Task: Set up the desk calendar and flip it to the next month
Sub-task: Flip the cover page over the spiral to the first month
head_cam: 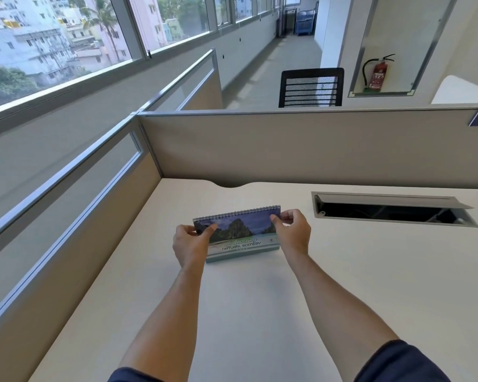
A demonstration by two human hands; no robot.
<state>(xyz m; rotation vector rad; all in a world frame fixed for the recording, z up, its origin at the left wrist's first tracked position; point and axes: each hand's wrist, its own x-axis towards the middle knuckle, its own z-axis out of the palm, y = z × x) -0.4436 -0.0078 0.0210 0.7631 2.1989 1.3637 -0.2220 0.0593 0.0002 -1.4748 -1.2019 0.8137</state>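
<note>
A spiral-bound desk calendar (242, 234) stands upright on the white desk (260, 299), its cover facing me with a mountain-and-sea photo and the words "Natural Scenery". My left hand (191, 244) pinches the calendar's upper left corner, thumb on the front. At the upper right corner, just below the wire binding, my right hand (291, 230) pinches the cover the same way. Both forearms reach in from the bottom of the view.
Beige partition panels (287, 150) wall the desk at the back and left. An open cable hatch (392, 212) is set into the desk to the right of the calendar. Beyond the partition are a black mesh chair (311, 88) and a fire extinguisher (378, 74).
</note>
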